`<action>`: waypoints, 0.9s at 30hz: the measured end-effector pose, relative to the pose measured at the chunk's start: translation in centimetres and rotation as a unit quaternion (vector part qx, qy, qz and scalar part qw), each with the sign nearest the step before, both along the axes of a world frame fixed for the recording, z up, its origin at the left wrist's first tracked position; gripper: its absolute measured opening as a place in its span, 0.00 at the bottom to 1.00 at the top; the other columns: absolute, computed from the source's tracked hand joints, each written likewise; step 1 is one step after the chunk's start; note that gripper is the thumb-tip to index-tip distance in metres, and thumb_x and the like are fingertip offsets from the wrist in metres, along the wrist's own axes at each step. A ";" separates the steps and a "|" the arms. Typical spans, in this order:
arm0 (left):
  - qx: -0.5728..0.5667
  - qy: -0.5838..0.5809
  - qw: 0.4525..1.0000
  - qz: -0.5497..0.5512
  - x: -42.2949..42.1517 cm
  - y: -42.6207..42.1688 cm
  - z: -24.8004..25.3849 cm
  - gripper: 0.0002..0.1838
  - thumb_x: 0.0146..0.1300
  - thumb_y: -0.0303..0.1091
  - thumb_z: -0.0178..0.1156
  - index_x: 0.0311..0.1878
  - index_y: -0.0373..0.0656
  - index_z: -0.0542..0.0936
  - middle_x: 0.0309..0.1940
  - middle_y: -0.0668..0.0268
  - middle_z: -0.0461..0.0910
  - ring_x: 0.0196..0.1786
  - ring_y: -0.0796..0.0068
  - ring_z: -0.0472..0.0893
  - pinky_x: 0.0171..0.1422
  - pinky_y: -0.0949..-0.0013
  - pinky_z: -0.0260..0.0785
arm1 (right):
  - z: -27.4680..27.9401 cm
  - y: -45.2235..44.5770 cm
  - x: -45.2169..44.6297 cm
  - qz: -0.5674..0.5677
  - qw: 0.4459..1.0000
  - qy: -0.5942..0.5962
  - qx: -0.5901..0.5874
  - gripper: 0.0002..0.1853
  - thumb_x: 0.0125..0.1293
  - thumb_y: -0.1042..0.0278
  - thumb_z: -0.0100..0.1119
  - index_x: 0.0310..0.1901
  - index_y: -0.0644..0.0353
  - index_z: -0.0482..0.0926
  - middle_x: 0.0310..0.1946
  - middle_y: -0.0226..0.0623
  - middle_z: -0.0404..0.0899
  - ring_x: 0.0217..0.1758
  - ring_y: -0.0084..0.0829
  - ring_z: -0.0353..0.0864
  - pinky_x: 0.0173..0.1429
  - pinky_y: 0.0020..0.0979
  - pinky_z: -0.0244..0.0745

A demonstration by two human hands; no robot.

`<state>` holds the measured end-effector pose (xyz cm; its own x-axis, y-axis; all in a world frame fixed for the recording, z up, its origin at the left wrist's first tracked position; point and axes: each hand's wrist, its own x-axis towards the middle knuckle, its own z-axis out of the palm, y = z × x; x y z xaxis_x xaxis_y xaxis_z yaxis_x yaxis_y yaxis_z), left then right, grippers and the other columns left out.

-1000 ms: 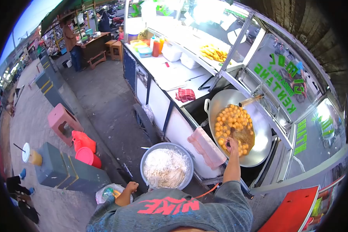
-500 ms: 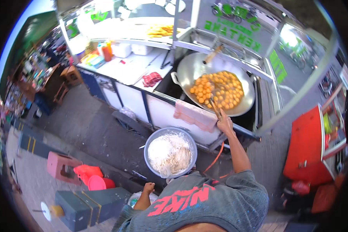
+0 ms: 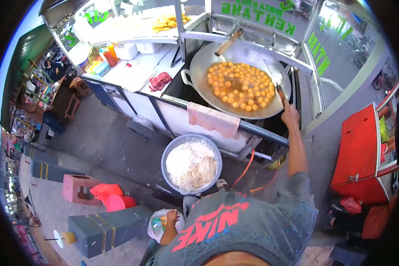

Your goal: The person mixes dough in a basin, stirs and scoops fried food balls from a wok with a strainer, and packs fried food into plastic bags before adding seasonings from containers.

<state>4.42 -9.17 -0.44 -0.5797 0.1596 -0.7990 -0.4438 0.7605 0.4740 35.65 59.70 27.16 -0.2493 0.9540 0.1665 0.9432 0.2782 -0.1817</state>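
My right hand [image 3: 290,113] is closed around the handle of a wire skimmer [image 3: 275,72], whose head rests at the right inner side of a large wok [image 3: 199,66]. Many round golden balls [image 3: 241,84] float in the wok's oil. Low in the view, my left hand [image 3: 173,216] is closed over a plastic bag [image 3: 156,224]; whether it grips anything is too small to tell. A grey basin [image 3: 165,156] holding white flour and pale strips [image 3: 190,166] stands in front of my body.
A wooden-handled tool [image 3: 228,42] lies across the wok's back rim. Pink cloth [image 3: 213,119] hangs on the cart's edge. Left are a red checked cloth [image 3: 159,81], sauce bottles [image 3: 107,57], a pink stool [image 3: 77,189] and a grey barrier [image 3: 106,230]. A red cabinet [image 3: 354,150] stands right.
The view has turned, shifting the cart leftward. My right hand has moved the skimmer from among the balls to the wok's right side. The balls have spread out.
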 end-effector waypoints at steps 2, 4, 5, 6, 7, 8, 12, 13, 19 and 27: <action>-0.010 0.021 0.999 -0.042 2.5 -2.5 -0.6 0.17 0.65 0.45 0.55 0.42 0.40 0.81 0.31 0.63 0.79 0.28 0.68 0.82 0.26 0.63 0.72 | 0.7 2.5 -1.6 -0.013 0.994 0.001 -0.109 0.30 0.56 0.75 0.53 0.64 0.55 0.65 0.50 0.54 0.78 0.53 0.53 0.79 0.53 0.49 0.75; -0.017 0.039 0.997 -0.068 4.4 -3.7 -0.2 0.17 0.65 0.45 0.55 0.41 0.39 0.81 0.30 0.63 0.80 0.28 0.68 0.82 0.26 0.63 0.72 | -3.5 5.1 -3.5 0.012 0.996 0.030 -0.087 0.27 0.55 0.72 0.57 0.59 0.63 0.67 0.48 0.57 0.79 0.53 0.52 0.79 0.55 0.49 0.74; -0.023 0.045 0.996 -0.078 5.2 -4.3 -0.3 0.17 0.65 0.45 0.55 0.41 0.39 0.81 0.30 0.63 0.80 0.28 0.68 0.82 0.27 0.64 0.72 | -6.0 6.4 -4.7 0.021 0.995 0.039 -0.094 0.27 0.53 0.70 0.60 0.56 0.66 0.68 0.46 0.58 0.80 0.52 0.51 0.80 0.54 0.50 0.75; -0.028 0.047 0.995 -0.084 5.8 -4.4 -0.3 0.17 0.66 0.45 0.54 0.41 0.39 0.81 0.30 0.63 0.80 0.28 0.69 0.82 0.27 0.64 0.72 | -8.8 7.5 -6.6 0.039 0.990 0.094 -0.094 0.26 0.52 0.72 0.59 0.55 0.66 0.69 0.40 0.56 0.81 0.46 0.51 0.82 0.48 0.48 0.76; -0.031 0.050 0.994 -0.088 6.3 -4.6 -0.2 0.18 0.66 0.46 0.54 0.41 0.39 0.81 0.30 0.63 0.80 0.28 0.69 0.82 0.27 0.64 0.72 | -10.9 8.1 -8.8 0.056 0.983 0.149 -0.092 0.26 0.51 0.74 0.58 0.55 0.65 0.69 0.34 0.54 0.82 0.41 0.52 0.83 0.43 0.46 0.78; -0.030 0.053 0.994 -0.093 6.6 -4.6 -0.1 0.18 0.66 0.46 0.54 0.41 0.39 0.81 0.30 0.63 0.80 0.29 0.69 0.82 0.27 0.64 0.72 | -12.2 7.9 -10.8 0.017 0.963 0.210 -0.170 0.21 0.51 0.75 0.58 0.50 0.63 0.71 0.28 0.48 0.79 0.33 0.45 0.82 0.34 0.43 0.77; -0.026 0.056 0.994 -0.089 6.6 -4.0 0.6 0.19 0.67 0.46 0.53 0.40 0.38 0.81 0.30 0.63 0.80 0.29 0.69 0.82 0.27 0.64 0.72 | -10.4 4.9 -19.3 -0.023 0.828 0.452 -0.331 0.09 0.50 0.78 0.57 0.34 0.58 0.70 0.18 0.33 0.69 0.16 0.26 0.71 0.15 0.29 0.65; -0.022 0.055 0.994 -0.089 6.4 -3.8 0.8 0.19 0.67 0.47 0.53 0.40 0.38 0.81 0.30 0.63 0.81 0.29 0.70 0.82 0.27 0.64 0.72 | -9.7 4.4 -20.7 -0.018 0.785 0.496 -0.370 0.09 0.50 0.78 0.56 0.34 0.59 0.70 0.17 0.33 0.69 0.15 0.25 0.71 0.14 0.29 0.64; 0.026 0.040 0.993 -0.110 3.1 0.1 2.8 0.21 0.68 0.48 0.52 0.39 0.37 0.81 0.29 0.63 0.81 0.30 0.71 0.82 0.28 0.64 0.72 | -8.0 3.4 -21.4 0.100 0.752 0.514 -0.400 0.10 0.55 0.76 0.54 0.41 0.61 0.73 0.19 0.34 0.73 0.17 0.24 0.72 0.18 0.28 0.67; 0.048 0.053 0.991 -0.114 -4.2 7.7 1.2 0.22 0.71 0.45 0.48 0.35 0.37 0.83 0.20 0.64 0.80 0.21 0.73 0.78 0.24 0.67 0.69 | -6.2 -7.8 -14.4 0.256 0.945 0.204 -0.018 0.28 0.51 0.77 0.54 0.58 0.57 0.71 0.26 0.50 0.79 0.30 0.48 0.81 0.35 0.49 0.74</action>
